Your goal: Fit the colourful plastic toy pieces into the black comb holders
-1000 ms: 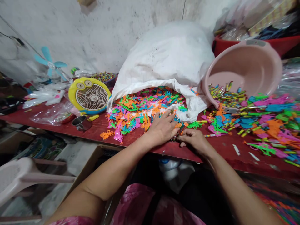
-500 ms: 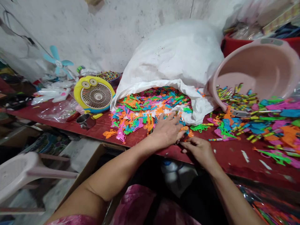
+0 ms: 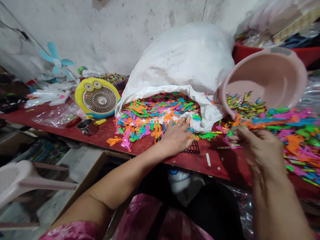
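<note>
My left hand (image 3: pixel 176 138) lies with fingers spread at the front of a heap of small plastic toy pieces (image 3: pixel 136 125), in orange, pink, green and blue. Beneath its palm side, part of a black grid (image 3: pixel 192 147) shows on the red table (image 3: pixel 160 163). My right hand (image 3: pixel 262 150), smeared by motion, is over the table at the right, in front of a second pile of toy pieces (image 3: pixel 297 136). Its fingers are curled together; whatever they hold is hidden or blurred. The left heap spills from the mouth of a large white sack (image 3: pixel 185 56).
A pink tub (image 3: pixel 280 80) lies tipped on its side with small yellow-banded sticks (image 3: pixel 246 105) in it. Leftward stand a yellow fan (image 3: pixel 101 98), a metal cup (image 3: pixel 87 126) and a blue-bladed fan (image 3: pixel 57 61). A plastic stool (image 3: pixel 22 176) is on the floor.
My right hand has gone from beside my left hand out to the right, toward the second pile. My left hand stays spread by the heap, and the black grid now shows. The view has shifted slightly.
</note>
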{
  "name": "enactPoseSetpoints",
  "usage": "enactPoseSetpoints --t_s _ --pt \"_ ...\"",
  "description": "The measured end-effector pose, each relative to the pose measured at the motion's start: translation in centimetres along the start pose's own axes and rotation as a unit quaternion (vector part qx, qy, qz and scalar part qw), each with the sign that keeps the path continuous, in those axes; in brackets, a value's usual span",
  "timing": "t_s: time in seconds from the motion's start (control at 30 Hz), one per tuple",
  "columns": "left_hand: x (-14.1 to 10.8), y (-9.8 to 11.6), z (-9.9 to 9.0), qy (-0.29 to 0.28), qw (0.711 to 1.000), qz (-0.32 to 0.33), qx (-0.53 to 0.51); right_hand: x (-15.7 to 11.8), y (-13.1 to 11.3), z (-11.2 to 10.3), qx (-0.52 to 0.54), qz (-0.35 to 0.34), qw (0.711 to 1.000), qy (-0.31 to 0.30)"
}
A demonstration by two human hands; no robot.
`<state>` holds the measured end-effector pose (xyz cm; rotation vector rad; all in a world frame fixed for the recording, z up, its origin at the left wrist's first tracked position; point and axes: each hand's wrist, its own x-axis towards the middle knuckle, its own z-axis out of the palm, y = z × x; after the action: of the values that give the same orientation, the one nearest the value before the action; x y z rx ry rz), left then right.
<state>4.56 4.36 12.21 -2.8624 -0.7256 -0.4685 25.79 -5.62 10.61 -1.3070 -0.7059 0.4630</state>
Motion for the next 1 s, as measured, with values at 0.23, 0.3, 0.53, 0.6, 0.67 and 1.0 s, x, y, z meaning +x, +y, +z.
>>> enactPoseSetpoints --t_s 0.23,0.3,0.53,0.6,0.67,1.0 --pt "-0.2 0.1 -0.6 0.002 0.999 0.009 -0.034 2.7 4.4 -1.6 -0.279 0.053 0.952 -0.111" --pt "-0.3 -0.3 -0.7 0.003 0.999 0.016 -0.049 3.2 5.8 -1.6 -0.442 0.022 0.886 -0.137" --pt "-1.2 -2.7 -1.0 -0.034 0.988 0.064 -0.135 2.0 3.7 -2.3 -0.682 -0.075 0.724 -0.065" --pt "-1.3 -2.8 -1.1 -0.039 0.987 0.059 -0.142 0.3 3.6 -1.4 -0.607 -0.137 0.778 -0.085" --pt "-1.4 -2.7 -1.1 -0.045 0.988 0.051 -0.140 -1.8 4.1 0.5 -0.483 -0.174 0.842 -0.163" --pt "-1.3 -2.3 -1.1 -0.049 0.994 0.053 -0.086 -4.7 7.7 5.9 -0.256 -0.037 0.915 -0.309"
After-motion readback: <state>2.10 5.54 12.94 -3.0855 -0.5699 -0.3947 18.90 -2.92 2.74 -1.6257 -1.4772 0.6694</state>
